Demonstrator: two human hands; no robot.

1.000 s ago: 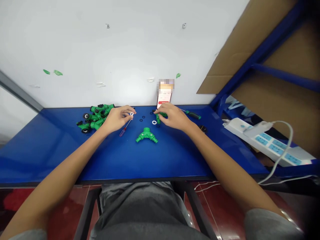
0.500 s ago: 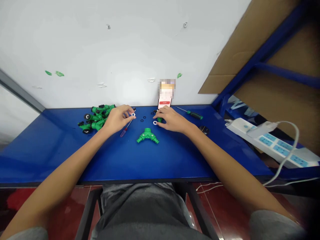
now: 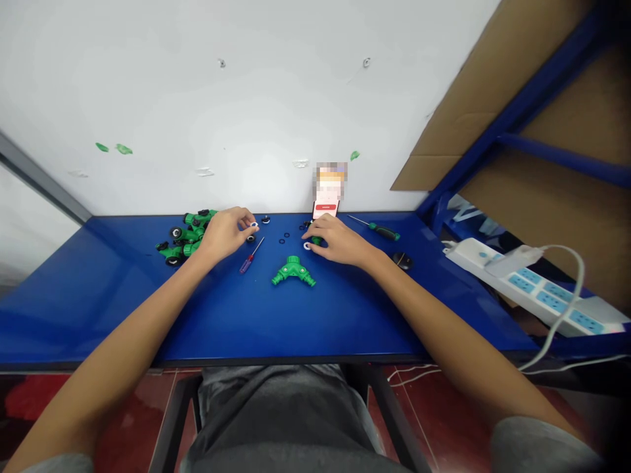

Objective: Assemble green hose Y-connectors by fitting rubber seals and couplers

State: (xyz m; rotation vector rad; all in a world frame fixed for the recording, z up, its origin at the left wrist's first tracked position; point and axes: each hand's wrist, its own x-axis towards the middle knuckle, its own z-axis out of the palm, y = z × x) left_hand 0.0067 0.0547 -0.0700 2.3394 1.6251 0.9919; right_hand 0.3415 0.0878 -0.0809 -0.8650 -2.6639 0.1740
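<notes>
Between thumb and fingertips, my left hand (image 3: pixel 228 233) pinches a small white ring (image 3: pixel 254 225) just above the table, beside the pile of green hose connectors (image 3: pixel 194 231). My right hand (image 3: pixel 340 240) is closed, its thumb and fingers at another white ring (image 3: pixel 307 246); its fingers partly cover a green piece (image 3: pixel 316 241). A green Y-shaped hose connector (image 3: pixel 294 271) lies in front of and between my hands. Behind it are two thin black O-rings (image 3: pixel 284 238). A small screwdriver with a purple-red handle (image 3: pixel 247 263) rests near my left hand.
A phone (image 3: pixel 329 190) leans on the white wall at the back. To the right lie a green-and-black screwdriver (image 3: pixel 384 231) and a round black object (image 3: pixel 402 261). A white power strip (image 3: pixel 535 282) with cables stands beyond the blue table's (image 3: pixel 296 328) right side.
My left hand has moved left with its white ring, away from the middle and toward the connector pile. My right hand stays almost in place at the other ring. The view has shifted slightly.
</notes>
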